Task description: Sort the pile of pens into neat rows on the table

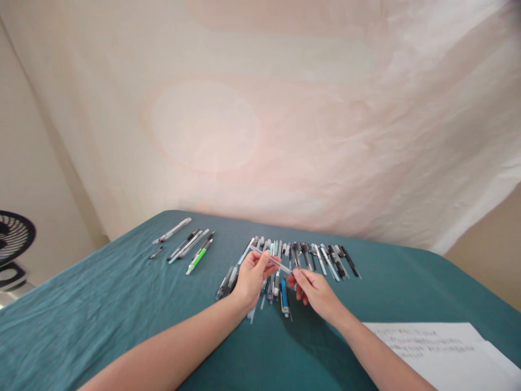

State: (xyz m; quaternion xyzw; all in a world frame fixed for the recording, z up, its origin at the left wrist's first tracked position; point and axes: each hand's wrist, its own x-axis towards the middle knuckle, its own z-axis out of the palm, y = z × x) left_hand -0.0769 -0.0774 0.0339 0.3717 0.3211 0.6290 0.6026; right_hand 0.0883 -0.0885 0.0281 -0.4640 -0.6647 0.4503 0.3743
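Between my two hands is a slim, clear pen (281, 265), tilted down to the right. My left hand (251, 278) pinches it near its middle, thumb on top. With thumb and fingertips closed, my right hand (316, 292) grips its lower right end. Whether that end has a cap or a tip is too small to tell. Below the hands, a blue pen (284, 298) lies among several other pens, partly hidden by my fingers. Beyond them runs a row of mostly black, grey and clear pens (308, 255) on the cloth.
A green cloth (122, 309) covers the table. To the left lie a bright green pen (199, 257), several dark and clear pens (175, 231) and a short dark piece (156, 252). Sheets of paper (439, 353) with writing rest at right. A black fan (14, 239) stands beyond the left edge.
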